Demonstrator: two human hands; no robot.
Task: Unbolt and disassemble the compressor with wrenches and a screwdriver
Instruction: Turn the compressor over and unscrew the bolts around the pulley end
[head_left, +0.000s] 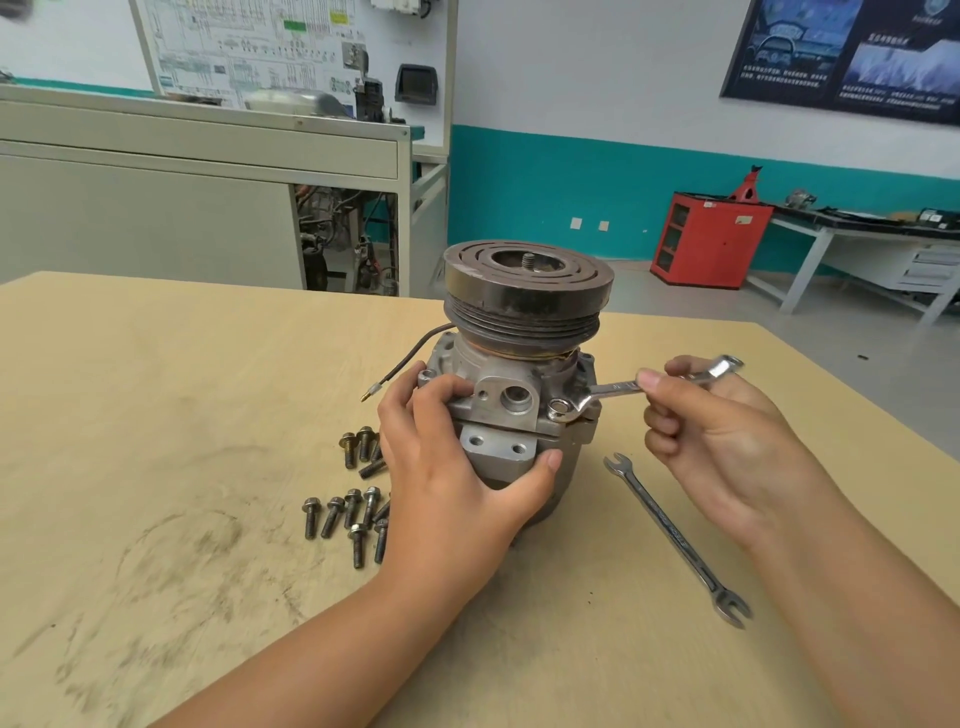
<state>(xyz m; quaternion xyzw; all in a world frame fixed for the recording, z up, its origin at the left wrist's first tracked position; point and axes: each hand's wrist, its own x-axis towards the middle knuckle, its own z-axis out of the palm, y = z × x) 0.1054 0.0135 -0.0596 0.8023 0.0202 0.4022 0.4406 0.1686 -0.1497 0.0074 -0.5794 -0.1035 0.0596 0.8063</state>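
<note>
The compressor (519, 405) stands pulley-up towards the far edge of the table (156, 415). It looks like a stiff, heavy metal casting, probably greasy, and is best steadied low on its body, where the left hand (457, 478) wraps its fingers (444, 387) round the housing. The right hand (727, 441) pinches the shank of a ring wrench (618, 388) seated on a flange bolt (558, 408); loose bolts (353, 499) and a spare wrench (674, 538) lie alongside. No brand or stamping on compressor or tools is legible, and the wall poster (852, 52) is blurred.
</note>
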